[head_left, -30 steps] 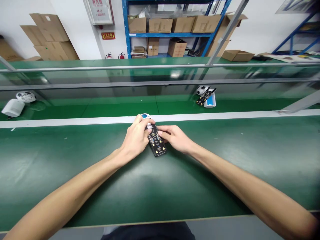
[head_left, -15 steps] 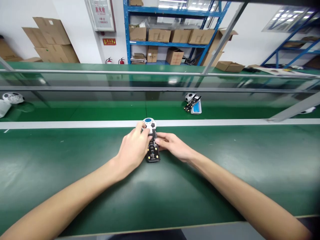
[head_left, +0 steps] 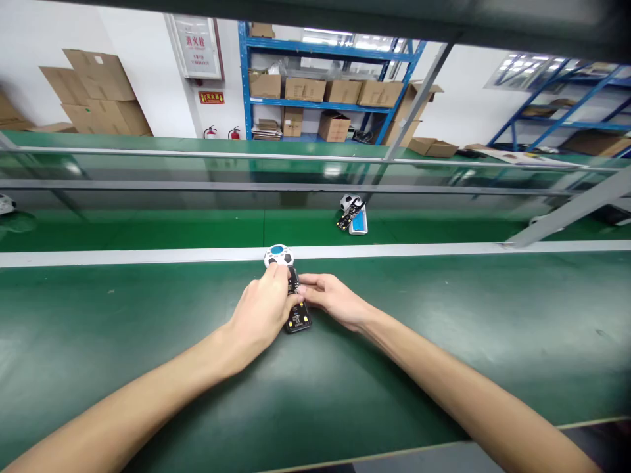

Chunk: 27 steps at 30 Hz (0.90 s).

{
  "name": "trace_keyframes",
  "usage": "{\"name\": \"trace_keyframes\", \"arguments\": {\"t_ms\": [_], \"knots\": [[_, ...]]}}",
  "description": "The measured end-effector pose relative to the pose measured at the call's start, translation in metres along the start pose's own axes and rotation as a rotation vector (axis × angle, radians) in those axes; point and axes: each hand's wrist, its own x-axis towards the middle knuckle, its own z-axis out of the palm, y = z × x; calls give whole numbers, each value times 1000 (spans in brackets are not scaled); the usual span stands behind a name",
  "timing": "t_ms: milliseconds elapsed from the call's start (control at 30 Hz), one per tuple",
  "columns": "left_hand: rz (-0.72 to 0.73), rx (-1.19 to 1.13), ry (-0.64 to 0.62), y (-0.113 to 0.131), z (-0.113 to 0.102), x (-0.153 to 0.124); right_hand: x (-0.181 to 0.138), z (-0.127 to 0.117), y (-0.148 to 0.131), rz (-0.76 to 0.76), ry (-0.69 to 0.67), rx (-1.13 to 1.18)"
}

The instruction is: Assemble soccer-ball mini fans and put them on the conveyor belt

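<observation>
A black circuit board (head_left: 298, 317) with yellow pads lies on the green bench (head_left: 148, 341), lengthwise towards me. A small round football-patterned part (head_left: 279, 255) with a blue centre sits at its far end. My left hand (head_left: 259, 312) covers the board's left side, fingers curled and pinched at the board's far end, just short of the round part. My right hand (head_left: 332, 301) holds the board's right edge with thumb and fingers closed.
Beyond a white strip (head_left: 444, 250) runs a green conveyor belt carrying another board with a football part and a blue-and-white case (head_left: 353, 215). Metal rails (head_left: 197, 186) cross above it. Blue shelving (head_left: 325, 85) with cardboard boxes stands behind.
The view has tilted up and shifted; the board has turned more lengthwise towards me. Both hands stay closed on it. The assembly on the belt has drifted left.
</observation>
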Motion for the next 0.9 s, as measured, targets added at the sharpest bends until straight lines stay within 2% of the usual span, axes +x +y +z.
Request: {"name": "trace_keyframes", "arguments": {"t_ms": [133,300,433,633,800,900], "knots": [[3,-238,35,-10,6,2,-5,-7,-4,35,-111,-23],[-15,-384,88,-18,10,4,-5,-5,-6,-104,-147,-240],[-38,-420,54,-21,10,6,-3,1,-2,-228,-60,-407],[-26,-369,71,-21,11,6,-5,10,8,-305,126,-560],[-23,-369,73,-20,11,7,-3,10,10,-327,151,-568],[-21,-374,94,-20,13,7,-2,7,13,-319,144,-499]]}}
